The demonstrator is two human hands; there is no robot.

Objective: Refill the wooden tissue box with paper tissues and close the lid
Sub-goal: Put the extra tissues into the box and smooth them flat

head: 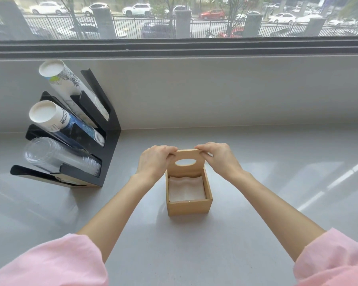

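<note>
The wooden tissue box (189, 207) stood on the grey desk (256, 203) straight ahead of me, between my two outstretched arms. Its lid (187, 162) was raised upright at the far edge, the oval slot facing me. My left hand (155, 159) had pinched the lid's top left corner, fingers curled over the upper edge and thumb on the near face. My right hand (217, 156) gripped the top right corner in the same manner, so both hands were clamped on the lid, one at each end, just beyond the open mouth of the box.

Inside the box lay a stack of white paper tissues (186, 189), the top sheet slightly rippled and sitting below the rim. The stack filled the floor of the box nearly wall to wall.

Well apart on my left, against the wall beneath the window, stood a black cup holder (110, 145) with slanted tiers. The upper tier held a sleeve of white paper cups (70, 87), the middle one a sleeve of blue-printed paper cups (58, 120), and the lower one a sleeve of clear plastic cups (58, 155). My pink sleeves (50, 265) showed at the near edge.
</note>
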